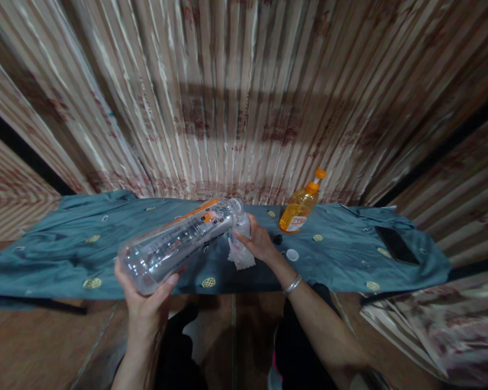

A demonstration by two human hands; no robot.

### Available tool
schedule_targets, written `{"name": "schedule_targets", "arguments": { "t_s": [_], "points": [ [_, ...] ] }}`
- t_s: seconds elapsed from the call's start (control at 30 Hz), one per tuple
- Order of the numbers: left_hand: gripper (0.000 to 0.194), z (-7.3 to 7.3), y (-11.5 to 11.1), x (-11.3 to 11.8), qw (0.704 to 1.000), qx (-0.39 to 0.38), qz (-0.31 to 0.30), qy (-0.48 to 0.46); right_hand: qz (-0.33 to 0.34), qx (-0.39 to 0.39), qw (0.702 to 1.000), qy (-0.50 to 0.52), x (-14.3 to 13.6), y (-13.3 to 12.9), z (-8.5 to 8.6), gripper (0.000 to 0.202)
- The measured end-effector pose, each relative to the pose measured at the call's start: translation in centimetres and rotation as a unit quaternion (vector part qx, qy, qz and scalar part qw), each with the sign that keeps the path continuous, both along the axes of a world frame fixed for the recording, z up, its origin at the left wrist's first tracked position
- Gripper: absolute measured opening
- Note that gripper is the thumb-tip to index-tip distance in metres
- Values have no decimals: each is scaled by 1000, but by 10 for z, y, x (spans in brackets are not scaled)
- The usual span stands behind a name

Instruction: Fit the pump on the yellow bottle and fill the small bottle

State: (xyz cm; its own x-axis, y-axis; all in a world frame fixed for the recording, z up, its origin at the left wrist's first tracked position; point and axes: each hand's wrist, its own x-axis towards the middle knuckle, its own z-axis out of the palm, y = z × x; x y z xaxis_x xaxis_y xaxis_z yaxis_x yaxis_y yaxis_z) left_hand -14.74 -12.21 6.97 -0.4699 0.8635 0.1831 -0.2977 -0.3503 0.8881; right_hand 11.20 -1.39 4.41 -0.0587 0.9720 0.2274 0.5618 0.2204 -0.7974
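Observation:
My left hand [144,295] is wrapped round the base of a large clear plastic bottle [179,241] with an orange-and-grey printed label. The bottle is tilted, its open mouth up and to the right. Beside that mouth, my right hand [258,238] is closed on a small clear plastic bottle [244,223], partly hidden by my fingers. A crumpled whitish wrapper or tissue [241,255] hangs below it. Whether the two bottles touch, I cannot tell. To the right of my right hand lie a white cap [292,254] and a small black cap-like piece [277,239].
An orange pump bottle [299,208] with yellow-orange liquid stands at the back of the bench, which has a teal patterned cloth [341,260]. A dark phone [396,245] lies at the right end. Striped curtains [244,108] hang behind and at both sides.

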Motion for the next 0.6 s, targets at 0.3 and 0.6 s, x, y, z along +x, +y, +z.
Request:
{"name": "schedule_targets", "arguments": {
  "t_s": [0.3,0.6],
  "points": [
    [108,4,-3,3,1000,-5,0,6,-1,6,1000,-6,1,1,-2,64],
    [109,4,-4,3,1000,-5,-5,5,-4,-1,1000,-10,0,0,-1,67]
  ]
}}
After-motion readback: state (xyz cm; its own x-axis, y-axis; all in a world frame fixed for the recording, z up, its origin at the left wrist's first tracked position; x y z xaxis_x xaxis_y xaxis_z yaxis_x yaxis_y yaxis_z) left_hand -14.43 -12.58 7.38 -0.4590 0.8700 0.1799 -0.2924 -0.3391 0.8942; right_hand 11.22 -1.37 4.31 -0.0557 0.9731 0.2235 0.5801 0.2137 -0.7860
